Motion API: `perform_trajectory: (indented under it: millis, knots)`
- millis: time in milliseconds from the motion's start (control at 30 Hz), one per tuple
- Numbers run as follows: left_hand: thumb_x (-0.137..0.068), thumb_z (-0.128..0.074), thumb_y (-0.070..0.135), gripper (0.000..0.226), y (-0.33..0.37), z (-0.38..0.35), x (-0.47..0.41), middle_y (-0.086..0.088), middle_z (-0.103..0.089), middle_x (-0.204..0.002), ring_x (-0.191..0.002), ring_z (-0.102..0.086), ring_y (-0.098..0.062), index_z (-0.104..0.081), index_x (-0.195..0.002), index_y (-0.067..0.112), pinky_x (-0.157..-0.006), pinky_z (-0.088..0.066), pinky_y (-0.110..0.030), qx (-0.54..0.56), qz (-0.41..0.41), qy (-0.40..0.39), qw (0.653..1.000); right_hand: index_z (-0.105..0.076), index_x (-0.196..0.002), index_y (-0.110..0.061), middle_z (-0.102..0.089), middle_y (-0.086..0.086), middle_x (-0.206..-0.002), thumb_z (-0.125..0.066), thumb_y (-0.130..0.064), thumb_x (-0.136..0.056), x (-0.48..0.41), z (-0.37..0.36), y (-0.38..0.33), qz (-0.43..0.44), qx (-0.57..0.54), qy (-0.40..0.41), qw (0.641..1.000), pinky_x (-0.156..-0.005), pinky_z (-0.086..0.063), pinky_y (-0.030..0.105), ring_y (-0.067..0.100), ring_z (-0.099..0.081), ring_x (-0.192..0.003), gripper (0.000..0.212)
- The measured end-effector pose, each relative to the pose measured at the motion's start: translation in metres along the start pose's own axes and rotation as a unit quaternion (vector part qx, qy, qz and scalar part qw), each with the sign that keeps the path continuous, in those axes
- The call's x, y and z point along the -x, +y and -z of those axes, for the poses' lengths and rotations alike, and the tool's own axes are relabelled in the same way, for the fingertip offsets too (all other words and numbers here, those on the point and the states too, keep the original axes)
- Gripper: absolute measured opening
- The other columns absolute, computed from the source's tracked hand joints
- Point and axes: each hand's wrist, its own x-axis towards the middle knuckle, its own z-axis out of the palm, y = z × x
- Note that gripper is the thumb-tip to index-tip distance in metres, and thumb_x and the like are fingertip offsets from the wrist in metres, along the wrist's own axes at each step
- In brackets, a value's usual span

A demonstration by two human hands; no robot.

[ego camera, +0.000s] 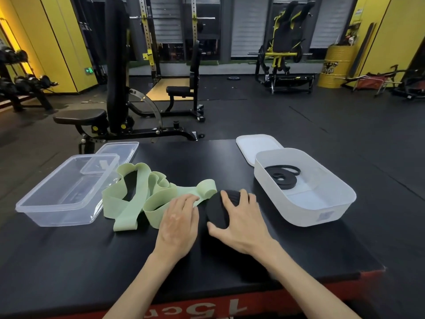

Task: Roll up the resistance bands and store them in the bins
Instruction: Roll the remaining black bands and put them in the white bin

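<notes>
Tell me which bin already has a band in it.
The white bin on the right; a black band lies inside. The clear bin holds none.

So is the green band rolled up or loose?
Mostly loose: the green band sprawls in open loops, with only one end wound into a small coil.

Single wide-angle head cam.
Sits above the table's [230, 162] near edge, facing forward and down; close on the tabletop, with the far edge and gym floor [322, 116] beyond also in frame.
</notes>
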Motion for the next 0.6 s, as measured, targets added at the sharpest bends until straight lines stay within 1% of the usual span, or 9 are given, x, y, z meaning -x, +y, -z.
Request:
perform_trajectory:
  millis: [167, 233, 300, 333, 400, 467, 500, 533, 600]
  knots:
    - [-0.092, -0.037, 0.025, 0.038, 0.024, -0.022, -0.016, -0.003, -0.059, -0.116, -0.104, -0.056, -0.022, -0.06, -0.117, 0.008, -0.089, -0.051, -0.038, -0.022, -0.055, -0.064, 0.996, -0.025, -0.149, -0.027, -0.031, 0.018, -0.139, -0.028, -0.08, -0.065, -0.008, 0.038, 0.031, -0.024, -0.009, 0.053, 0.998, -0.108, -0.027, 0.038, 0.032, -0.026, -0.123, 0.1]
    - [-0.091, -0.037, 0.026, 0.039, 0.034, -0.03, -0.022, -0.003, -0.057, -0.116, -0.106, -0.055, -0.021, -0.059, -0.118, 0.009, -0.087, -0.051, -0.038, -0.028, -0.076, -0.094, 0.992, -0.027, -0.148, -0.027, -0.032, 0.016, -0.137, -0.029, -0.08, -0.064, -0.009, 0.052, 0.048, -0.045, -0.018, 0.066, 0.997, -0.107, -0.028, 0.038, 0.032, -0.025, -0.123, 0.099]
    - [-0.093, -0.035, 0.028, 0.041, 0.043, -0.042, -0.027, -0.004, -0.056, -0.12, -0.111, -0.054, -0.022, -0.058, -0.121, 0.008, -0.092, -0.05, -0.037, -0.022, -0.088, -0.131, 0.987, -0.027, -0.147, -0.027, -0.032, 0.014, -0.135, -0.031, -0.079, -0.064, -0.01, 0.062, 0.069, -0.062, -0.018, 0.071, 0.995, -0.107, -0.03, 0.038, 0.031, -0.024, -0.124, 0.098]
    - [-0.095, -0.033, 0.03, 0.044, 0.05, -0.047, -0.029, -0.005, -0.055, -0.124, -0.115, -0.054, -0.022, -0.057, -0.125, 0.008, -0.098, -0.046, -0.036, -0.01, -0.089, -0.143, 0.986, -0.027, -0.147, -0.027, -0.033, 0.014, -0.135, -0.032, -0.079, -0.064, -0.011, 0.066, 0.079, -0.069, -0.014, 0.071, 0.995, -0.107, -0.03, 0.038, 0.031, -0.025, -0.124, 0.098]
    - [-0.1, -0.033, 0.033, 0.048, 0.069, -0.053, -0.037, -0.005, -0.048, -0.138, -0.13, -0.045, -0.02, -0.049, -0.136, 0.007, -0.112, -0.03, -0.024, 0.046, -0.069, -0.153, 0.985, -0.026, -0.148, -0.028, -0.033, 0.012, -0.133, -0.029, -0.08, -0.064, -0.013, 0.075, 0.102, -0.092, 0.001, 0.057, 0.994, -0.106, -0.03, 0.037, 0.03, -0.026, -0.121, 0.099]
    - [-0.103, -0.036, 0.032, 0.046, 0.09, -0.057, -0.051, 0.005, -0.04, -0.144, -0.137, -0.032, -0.01, -0.039, -0.144, 0.011, -0.11, -0.016, -0.011, 0.129, -0.022, -0.181, 0.975, -0.024, -0.148, -0.029, -0.035, 0.011, -0.13, -0.026, -0.082, -0.062, -0.017, 0.082, 0.12, -0.115, 0.014, 0.034, 0.993, -0.104, -0.03, 0.036, 0.027, -0.027, -0.118, 0.101]
    - [-0.103, -0.037, 0.032, 0.043, 0.104, -0.058, -0.06, 0.013, -0.04, -0.139, -0.133, -0.034, -0.006, -0.04, -0.142, 0.016, -0.107, -0.018, -0.009, 0.176, -0.002, -0.195, 0.965, -0.023, -0.149, -0.029, -0.035, 0.01, -0.128, -0.026, -0.082, -0.063, -0.02, 0.083, 0.13, -0.126, 0.015, 0.023, 0.992, -0.103, -0.03, 0.035, 0.027, -0.027, -0.117, 0.101]
    - [-0.103, -0.037, 0.034, 0.033, 0.112, -0.062, -0.067, 0.02, -0.044, -0.13, -0.123, -0.041, -0.007, -0.046, -0.133, 0.021, -0.104, -0.026, -0.013, 0.217, 0.016, -0.209, 0.953, -0.024, -0.149, -0.029, -0.036, 0.01, -0.126, -0.03, -0.082, -0.066, -0.022, 0.083, 0.136, -0.135, 0.011, 0.012, 0.991, -0.103, -0.03, 0.035, 0.026, -0.027, -0.117, 0.099]
    - [-0.101, -0.037, 0.04, 0.021, 0.128, -0.072, -0.085, 0.017, -0.051, -0.114, -0.107, -0.048, -0.009, -0.046, -0.114, 0.026, -0.097, -0.041, -0.03, 0.266, 0.042, -0.226, 0.936, -0.025, -0.148, -0.029, -0.037, 0.011, -0.124, -0.038, -0.079, -0.071, -0.026, 0.082, 0.15, -0.153, 0.0, -0.013, 0.988, -0.102, -0.031, 0.036, 0.026, -0.027, -0.115, 0.092]
